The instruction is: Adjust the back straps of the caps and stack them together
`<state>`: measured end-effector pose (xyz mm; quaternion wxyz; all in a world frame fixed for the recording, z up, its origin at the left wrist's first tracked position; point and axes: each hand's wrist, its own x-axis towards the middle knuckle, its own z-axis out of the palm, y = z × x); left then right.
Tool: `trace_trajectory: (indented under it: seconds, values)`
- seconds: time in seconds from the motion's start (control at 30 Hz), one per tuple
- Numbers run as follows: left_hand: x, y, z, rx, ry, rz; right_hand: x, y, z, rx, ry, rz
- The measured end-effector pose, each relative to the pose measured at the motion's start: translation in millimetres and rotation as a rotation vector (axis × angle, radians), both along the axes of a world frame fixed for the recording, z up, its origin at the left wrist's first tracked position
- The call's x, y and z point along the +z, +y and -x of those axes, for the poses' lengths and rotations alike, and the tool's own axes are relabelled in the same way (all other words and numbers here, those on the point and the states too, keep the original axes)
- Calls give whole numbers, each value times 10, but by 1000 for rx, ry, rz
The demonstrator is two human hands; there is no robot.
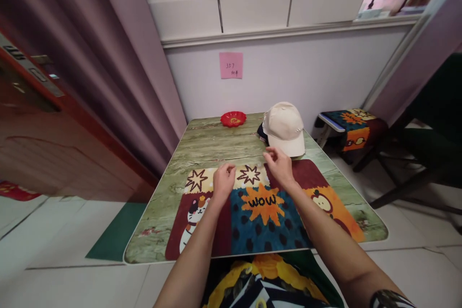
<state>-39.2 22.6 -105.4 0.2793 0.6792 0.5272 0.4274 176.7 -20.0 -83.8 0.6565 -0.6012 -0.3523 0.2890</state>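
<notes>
My left hand (224,180) is above the upper part of a colourful mat (252,240), its fingers curled; nothing shows in it. Further right, my right hand (278,163) hovers near the mat's top edge with its fingers loosely bent and apart, holding nothing. Just beyond that hand sits a cream cap (285,122), its brim towards me, with something dark partly hidden behind its left side. A red scalloped dish (233,119) stands at the far edge of the green wood-patterned table (155,221).
A pink note (231,65) is stuck on the wall behind the table. To the right are a low stool with a patterned cover (355,122) and a dark chair (426,139). A purple curtain (119,57) and a wooden door (54,154) stand on the left.
</notes>
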Motion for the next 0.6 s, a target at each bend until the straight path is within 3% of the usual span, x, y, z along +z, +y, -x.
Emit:
trace_trajectory:
  seconds: [0.1,0.2,0.33,0.6]
  values:
    - [-341,2,108,37,-77,84,-351,47,-215,-91,262,88]
    - [-515,32,151,57,-151,157,-580,72,-369,-170,430,127]
    - [-569,199,101,65,-215,248,-714,151,-504,-264,567,92]
    - [-532,665,-186,73,-410,271,-780,338,-701,-384,616,-21]
